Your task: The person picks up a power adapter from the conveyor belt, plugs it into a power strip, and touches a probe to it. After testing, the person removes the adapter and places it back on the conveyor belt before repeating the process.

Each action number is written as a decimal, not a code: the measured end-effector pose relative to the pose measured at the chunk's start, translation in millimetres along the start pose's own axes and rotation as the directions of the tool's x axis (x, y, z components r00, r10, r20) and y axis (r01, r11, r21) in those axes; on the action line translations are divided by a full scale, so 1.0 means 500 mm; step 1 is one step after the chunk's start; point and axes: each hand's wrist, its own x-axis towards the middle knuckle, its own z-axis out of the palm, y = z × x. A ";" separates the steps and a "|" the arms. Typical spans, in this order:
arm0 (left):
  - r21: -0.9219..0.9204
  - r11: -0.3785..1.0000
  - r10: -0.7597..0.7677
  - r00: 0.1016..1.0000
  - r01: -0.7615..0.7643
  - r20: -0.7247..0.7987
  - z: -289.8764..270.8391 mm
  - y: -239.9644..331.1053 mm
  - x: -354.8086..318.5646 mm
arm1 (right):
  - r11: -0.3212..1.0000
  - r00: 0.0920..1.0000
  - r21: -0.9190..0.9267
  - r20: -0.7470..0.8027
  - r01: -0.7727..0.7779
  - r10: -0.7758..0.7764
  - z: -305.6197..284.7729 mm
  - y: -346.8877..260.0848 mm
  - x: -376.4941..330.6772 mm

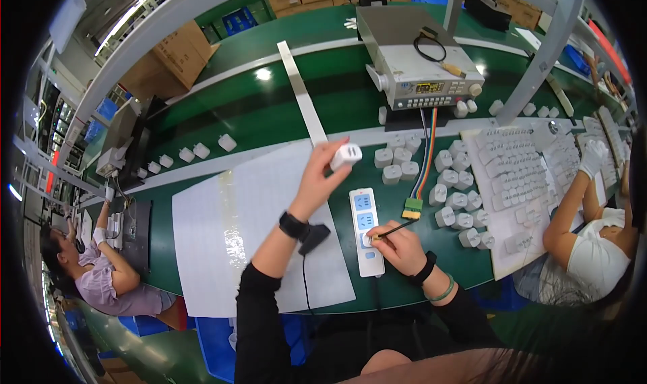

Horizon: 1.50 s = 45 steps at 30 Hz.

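My left hand (315,175) is raised over the white sheet, its fingers closed round a white two-port charger (346,157) whose ports face up. My right hand (403,250) pinches the small yellowish plug (376,238) of a black cable (397,228). That plug is over the lower part of a white power strip (371,266) with blue socket faces; whether it touches the strip cannot be made out. Beyond my right hand, a green and yellow connector block (412,207) lies at the end of a multicoloured ribbon of wires (428,151).
Several white chargers (447,215) stand in groups right of the strip. A grey bench instrument (421,60) sits at the back. Racks of chargers fill a pale board (499,249) at right, beside a gloved person (593,249). Another person (111,276) works at left. A white sheet (202,249) covers the left table.
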 end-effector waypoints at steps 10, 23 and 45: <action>0.828 0.560 -0.213 0.963 -0.015 0.162 -0.020 -0.164 0.251 | 0.998 0.997 -0.005 0.011 0.070 -0.070 -0.001 -0.012 0.001; 0.800 -0.599 -0.461 0.835 -0.042 -0.301 -0.415 -0.288 0.168 | 0.996 0.994 0.087 0.105 -0.020 0.011 -0.018 -0.022 0.000; 0.146 0.950 -0.305 0.924 0.277 0.229 0.039 -0.011 -0.106 | 0.993 0.998 0.106 -0.003 0.057 -0.057 0.006 0.003 -0.010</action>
